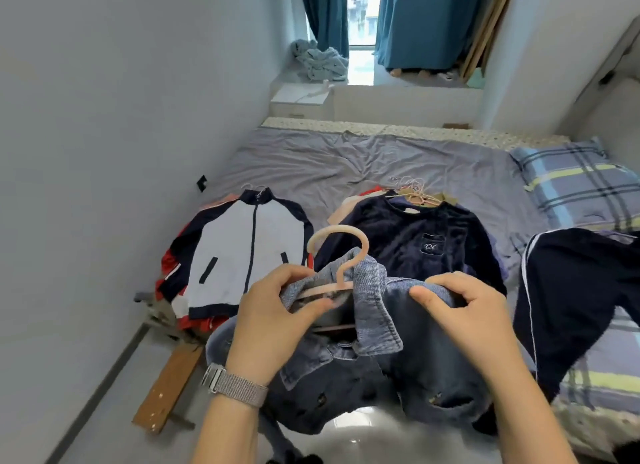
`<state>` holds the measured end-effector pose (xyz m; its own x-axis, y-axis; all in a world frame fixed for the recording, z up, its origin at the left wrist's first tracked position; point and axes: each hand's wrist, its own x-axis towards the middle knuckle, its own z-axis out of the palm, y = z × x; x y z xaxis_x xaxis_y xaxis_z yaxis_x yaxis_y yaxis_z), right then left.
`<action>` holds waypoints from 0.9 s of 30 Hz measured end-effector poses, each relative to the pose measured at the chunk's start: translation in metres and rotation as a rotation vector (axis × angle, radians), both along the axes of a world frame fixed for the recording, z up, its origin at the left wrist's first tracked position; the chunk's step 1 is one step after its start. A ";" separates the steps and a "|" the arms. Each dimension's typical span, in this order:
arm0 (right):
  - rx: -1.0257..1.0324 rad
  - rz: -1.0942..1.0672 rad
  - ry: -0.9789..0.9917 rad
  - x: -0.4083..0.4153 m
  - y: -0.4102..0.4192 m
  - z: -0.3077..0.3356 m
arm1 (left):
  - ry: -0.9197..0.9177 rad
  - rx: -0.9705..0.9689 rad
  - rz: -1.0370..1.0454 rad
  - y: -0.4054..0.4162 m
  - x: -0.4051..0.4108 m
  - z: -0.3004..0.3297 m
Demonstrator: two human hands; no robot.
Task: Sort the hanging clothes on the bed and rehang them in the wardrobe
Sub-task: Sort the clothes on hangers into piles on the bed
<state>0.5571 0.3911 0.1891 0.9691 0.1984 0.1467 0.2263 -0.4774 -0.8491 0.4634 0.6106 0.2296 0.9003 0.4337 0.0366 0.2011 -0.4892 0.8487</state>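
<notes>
Your hands sit close together, denim shirt [377,370] and pink hanger [341,255] filling gap between them. Ahead, white-and-navy jacket [239,252] left, navy sweater [419,245] centre, spare hangers [414,191] behind it. Dark trousers [575,297] block your right. Wall [104,151] hems left side. Far bed sheet [329,158] lies bare, reachable over piles.

Two hands [273,311], one denim shirt [381,370], one plaid pillow [575,183], two curtains [426,20].
</notes>
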 end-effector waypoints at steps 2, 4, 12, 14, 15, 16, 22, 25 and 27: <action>-0.059 0.040 -0.015 0.003 0.015 0.002 | -0.062 0.019 0.116 0.018 -0.009 0.003; -0.110 0.071 -0.031 0.006 0.035 0.007 | -0.112 0.024 0.197 0.038 -0.017 0.005; -0.257 0.381 -0.308 -0.018 0.183 0.021 | -0.180 0.138 0.270 0.136 -0.045 0.019; -0.174 0.331 -0.261 -0.020 0.206 0.017 | -0.137 0.168 0.157 0.167 -0.053 0.024; -0.131 0.304 -0.234 -0.019 0.217 0.013 | -0.096 0.179 0.086 0.188 -0.058 0.025; -0.091 0.277 -0.208 -0.018 0.226 0.010 | -0.044 0.199 0.025 0.211 -0.064 0.023; -0.052 0.204 -0.071 -0.010 0.283 -0.008 | 0.046 0.291 0.072 0.312 -0.073 -0.025; -0.112 0.169 -0.041 0.007 0.316 -0.017 | 0.020 0.429 0.182 0.331 -0.047 -0.045; -0.142 0.166 -0.050 0.023 0.337 -0.021 | 0.007 0.514 0.227 0.348 -0.027 -0.051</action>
